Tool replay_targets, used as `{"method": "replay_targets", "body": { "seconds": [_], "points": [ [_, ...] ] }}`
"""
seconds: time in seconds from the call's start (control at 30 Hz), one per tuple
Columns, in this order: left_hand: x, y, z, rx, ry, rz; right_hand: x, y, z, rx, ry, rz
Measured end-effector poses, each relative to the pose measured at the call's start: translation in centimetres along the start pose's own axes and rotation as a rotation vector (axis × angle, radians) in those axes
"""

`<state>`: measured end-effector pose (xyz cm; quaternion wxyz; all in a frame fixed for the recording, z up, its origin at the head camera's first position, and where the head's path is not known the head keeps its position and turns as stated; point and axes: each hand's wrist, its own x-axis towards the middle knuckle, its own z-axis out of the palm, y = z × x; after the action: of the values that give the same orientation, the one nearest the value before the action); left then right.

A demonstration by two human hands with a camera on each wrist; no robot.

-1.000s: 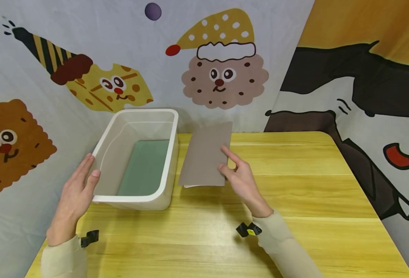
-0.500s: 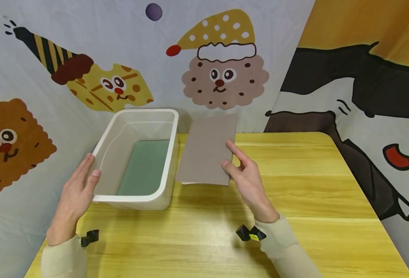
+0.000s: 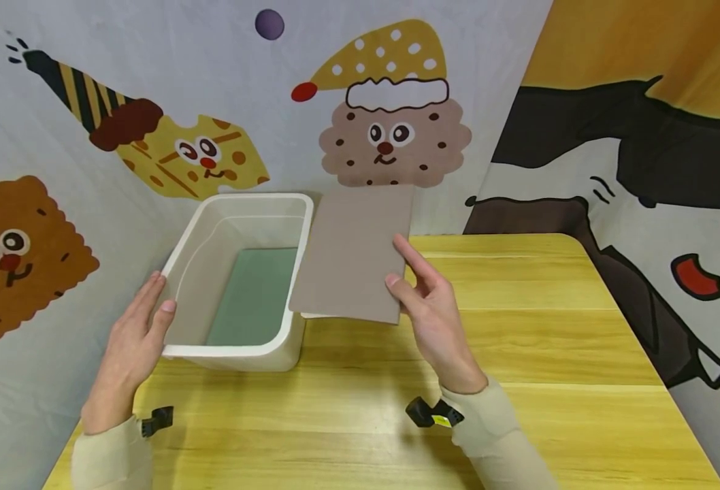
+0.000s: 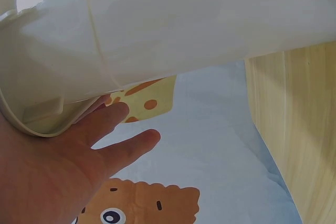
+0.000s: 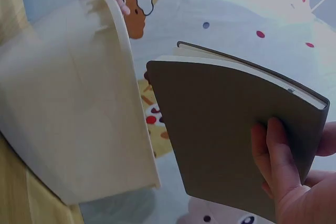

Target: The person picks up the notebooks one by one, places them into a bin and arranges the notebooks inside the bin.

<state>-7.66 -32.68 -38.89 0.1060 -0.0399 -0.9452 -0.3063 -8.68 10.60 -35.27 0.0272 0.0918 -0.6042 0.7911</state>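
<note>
My right hand [image 3: 430,306] grips a grey-brown notebook [image 3: 354,255] by its right edge. The thumb lies on the upper cover and other fingers are underneath. In the right wrist view the notebook [image 5: 226,124] shows cream page edges between two slightly parted covers. It is raised off the table, its left side overlapping the right rim of a white plastic tub [image 3: 277,348] in the head view. My left hand [image 3: 133,340] rests against the tub's left side with fairly straight fingers. A flat green rectangular thing [image 3: 252,299] lies at the tub's bottom, partly hidden by the notebook.
Tub and hands are over a yellow wood-grain table [image 3: 519,340]. A cloth backdrop [image 3: 213,68] printed with cartoon characters rises right behind the table's back edge and along both sides. A small black camera [image 3: 433,412] is strapped at the right cuff.
The right hand has raised the notebook and carried it left, from beside the tub to where it overlaps the tub's right rim. The left hand and tub have stayed put.
</note>
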Motion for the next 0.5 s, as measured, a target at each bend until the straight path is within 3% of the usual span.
{"method": "replay_targets", "body": {
  "seconds": [0.5],
  "points": [
    [-0.1, 0.0, -0.1, 0.002, -0.015, -0.014, 1.3, 0.5, 5.3, 0.037, -0.111, 0.004]
  ]
}}
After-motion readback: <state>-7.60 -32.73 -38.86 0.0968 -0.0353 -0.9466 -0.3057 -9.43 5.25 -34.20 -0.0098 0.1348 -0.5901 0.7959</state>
